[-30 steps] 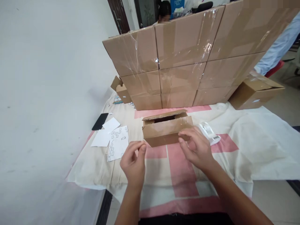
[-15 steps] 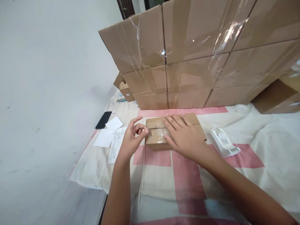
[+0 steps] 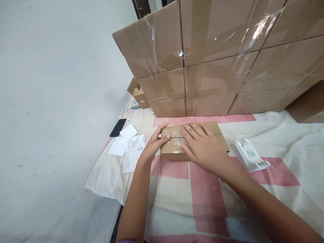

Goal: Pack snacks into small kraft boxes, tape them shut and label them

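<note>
A small closed cardboard box [image 3: 174,157] lies on the bedsheet, with clear tape along the seam of its top. My right hand [image 3: 202,145] rests flat across the top, fingers stretched out and a little apart. At the box's left end is my left hand [image 3: 154,143], its thumb on the taped top and its index finger reaching toward the far left corner. Thumb and index finger are apart; its other fingers are mostly hidden. A white tape dispenser [image 3: 249,155] stands just right of the box.
Large taped cardboard boxes [image 3: 210,77] form a wall behind. On the left lie a black phone [image 3: 117,128], white paper pieces [image 3: 117,146] and a sheet with drawn shapes [image 3: 135,153]. An open carton [image 3: 307,103] stands at right, near a clear tape roll [image 3: 273,116].
My left hand has gone from curled fingers at the box's left edge to thumb on top and fingers extended. My right hand stays flat on the box. The view has shifted slightly.
</note>
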